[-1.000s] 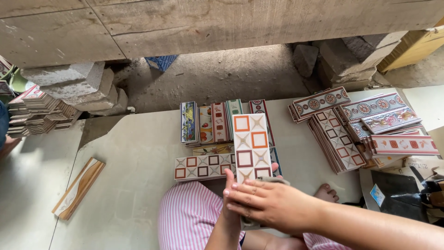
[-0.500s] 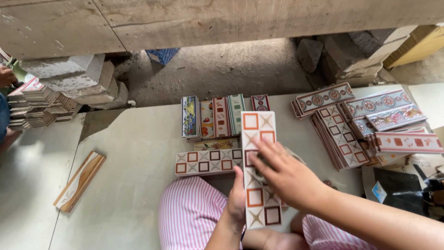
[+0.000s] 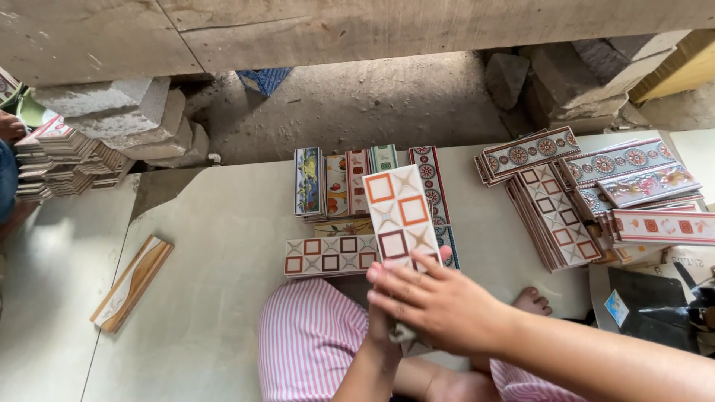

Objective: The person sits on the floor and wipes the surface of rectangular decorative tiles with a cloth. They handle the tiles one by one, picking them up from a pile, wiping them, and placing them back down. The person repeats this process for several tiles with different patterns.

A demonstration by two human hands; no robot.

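Above your lap, a long patterned tile (image 3: 397, 216) with orange and dark red squares stands tilted away from you, its lower end under your hands. Your right hand (image 3: 439, 301) lies flat across that end, fingers stretched out toward the left and pressed on its face. Your left hand (image 3: 383, 324) comes up from below behind it, mostly hidden, so you cannot tell how far it closes, though it seems to prop the tile's lower edge. Just beyond, a matching strip tile (image 3: 330, 254) lies crosswise on the grey floor slab (image 3: 223, 246), and a row of border tiles (image 3: 350, 182) lies behind it. Stacks of patterned tiles (image 3: 588, 197) lie to the right, and a wood-grain strip (image 3: 132, 282) well apart on the left.
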